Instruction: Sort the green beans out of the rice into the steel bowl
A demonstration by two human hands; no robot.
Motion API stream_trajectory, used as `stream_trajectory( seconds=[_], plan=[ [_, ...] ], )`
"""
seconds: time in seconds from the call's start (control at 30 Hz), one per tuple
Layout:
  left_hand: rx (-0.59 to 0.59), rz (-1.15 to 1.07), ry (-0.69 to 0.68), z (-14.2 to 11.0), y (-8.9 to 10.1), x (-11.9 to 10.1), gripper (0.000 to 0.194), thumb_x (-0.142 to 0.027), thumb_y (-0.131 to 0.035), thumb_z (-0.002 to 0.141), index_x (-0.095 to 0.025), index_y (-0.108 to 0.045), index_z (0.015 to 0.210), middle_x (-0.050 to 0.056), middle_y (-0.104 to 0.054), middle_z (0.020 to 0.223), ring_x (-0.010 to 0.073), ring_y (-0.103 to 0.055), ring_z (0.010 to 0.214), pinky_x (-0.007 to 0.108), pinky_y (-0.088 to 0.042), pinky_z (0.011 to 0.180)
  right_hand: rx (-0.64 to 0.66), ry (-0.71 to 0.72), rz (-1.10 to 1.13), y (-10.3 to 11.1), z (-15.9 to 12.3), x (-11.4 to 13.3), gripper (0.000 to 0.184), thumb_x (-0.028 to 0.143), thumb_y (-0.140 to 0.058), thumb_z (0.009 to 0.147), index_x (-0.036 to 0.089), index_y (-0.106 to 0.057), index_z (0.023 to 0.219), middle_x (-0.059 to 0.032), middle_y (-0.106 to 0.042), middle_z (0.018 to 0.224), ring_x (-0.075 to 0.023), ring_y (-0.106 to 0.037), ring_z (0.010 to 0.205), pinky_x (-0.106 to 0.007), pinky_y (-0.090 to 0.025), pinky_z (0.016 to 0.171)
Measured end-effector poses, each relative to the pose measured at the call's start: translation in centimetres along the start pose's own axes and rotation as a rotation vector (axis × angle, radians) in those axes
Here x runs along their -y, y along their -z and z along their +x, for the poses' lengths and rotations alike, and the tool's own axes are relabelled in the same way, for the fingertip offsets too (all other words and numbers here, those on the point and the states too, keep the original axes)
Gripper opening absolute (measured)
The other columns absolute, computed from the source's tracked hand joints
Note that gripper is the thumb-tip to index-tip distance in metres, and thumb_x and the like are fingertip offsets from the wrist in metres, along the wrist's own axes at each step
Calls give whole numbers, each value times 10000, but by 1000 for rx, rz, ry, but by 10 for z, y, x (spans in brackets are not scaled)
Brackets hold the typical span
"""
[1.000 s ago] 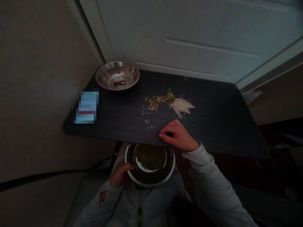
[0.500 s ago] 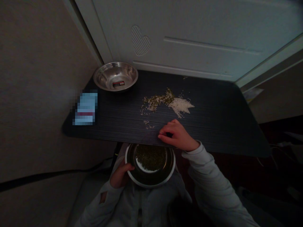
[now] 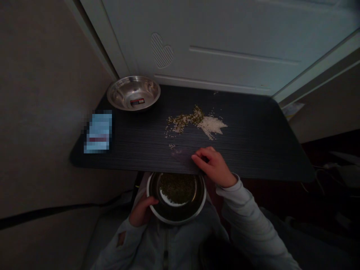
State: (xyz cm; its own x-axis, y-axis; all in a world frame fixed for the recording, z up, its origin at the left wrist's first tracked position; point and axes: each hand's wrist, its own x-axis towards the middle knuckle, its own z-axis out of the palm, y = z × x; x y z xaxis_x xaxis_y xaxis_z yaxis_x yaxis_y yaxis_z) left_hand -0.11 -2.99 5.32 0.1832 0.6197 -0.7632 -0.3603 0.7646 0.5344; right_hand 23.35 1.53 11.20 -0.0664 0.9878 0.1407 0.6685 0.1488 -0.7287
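My left hand (image 3: 143,210) grips the left rim of a metal bowl (image 3: 199,205) at my lap, thumb over the edge. Small dark green beans (image 3: 177,187) cover much of its bottom. Over the front part of the table (image 3: 253,142) hovers or rests my right hand (image 3: 213,165), its fingers curled toward the thumb. A faint purplish, see-through patch (image 3: 181,154) shows by its fingertips; what they hold, if anything, I cannot make out. Beyond that hand lie a pile of white rice grains (image 3: 212,124) and a mix of green beans and rice (image 3: 182,122).
A second metal bowl (image 3: 123,93) with a label inside stands at the table's back left. In front of it lies a blurred-out, light blue rectangular object (image 3: 98,133). A white panel with a heart relief (image 3: 162,52) rises behind the table. Cables (image 3: 317,180) hang at the right.
My right hand has shifted slightly right relative to the grains. A few loose grains near the front edge no longer show. The view has moved a little; my left hand keeps the bowl.
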Motion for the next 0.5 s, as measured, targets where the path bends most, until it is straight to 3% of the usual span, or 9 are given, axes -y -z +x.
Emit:
stream_trajectory(
  seconds=[0.33, 0.5],
  plan=[
    [-4, -13, -7, -1, 1, 0, 404, -89, -600, 445, -144, -696, 833, 64, -751, 801, 332, -649, 891, 397, -480, 791, -100, -75, -144, -10, -12, 5, 257, 286, -492, 824, 192, -461, 588, 44, -480, 519, -110, -441, 551, -259, -298, 630],
    [15, -37, 0, 1, 2, 0, 517, -76, -604, 428, -142, -687, 934, 72, -749, 864, 336, -650, 888, 405, -488, 775, -162, -124, -196, -10, -16, 1, 258, 290, -485, 824, 194, -453, 587, 45, -478, 522, -112, -434, 541, -264, -291, 622]
  ],
)
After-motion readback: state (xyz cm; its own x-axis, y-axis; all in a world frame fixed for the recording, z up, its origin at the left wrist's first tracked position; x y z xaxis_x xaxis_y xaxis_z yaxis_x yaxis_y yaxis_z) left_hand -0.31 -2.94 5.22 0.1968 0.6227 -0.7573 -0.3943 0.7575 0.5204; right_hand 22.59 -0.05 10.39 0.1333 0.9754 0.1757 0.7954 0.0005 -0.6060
